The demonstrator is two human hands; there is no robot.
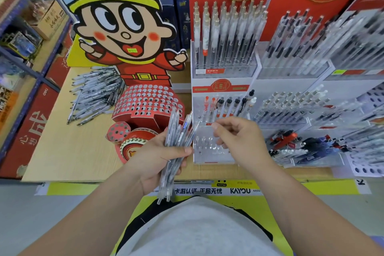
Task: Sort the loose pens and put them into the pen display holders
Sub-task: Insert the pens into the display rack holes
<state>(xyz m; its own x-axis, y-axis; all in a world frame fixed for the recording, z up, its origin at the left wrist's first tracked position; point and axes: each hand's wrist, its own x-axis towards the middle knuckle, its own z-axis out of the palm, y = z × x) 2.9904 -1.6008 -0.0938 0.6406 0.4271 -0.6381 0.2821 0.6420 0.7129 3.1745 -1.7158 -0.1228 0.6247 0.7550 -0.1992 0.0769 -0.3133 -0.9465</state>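
My left hand (158,160) grips a bundle of clear pens (176,131), held upright in front of the displays. My right hand (239,139) hovers just right of the bundle with its fingers loosely curled; I see nothing between them. Under it stands a clear acrylic pen holder (207,151) whose front tier has bare slots. The tier behind holds a row of red and black pens (226,106). A loose pile of clear pens (95,93) lies on the wooden table (72,151) at the back left.
A red perforated cardboard holder (145,102) with a cartoon figure cutout (120,27) stands left of the acrylic holder. Tall pens (224,27) fill the top tier. More filled displays (301,100) crowd the right. A blue shelf (20,48) with boxes lines the left.
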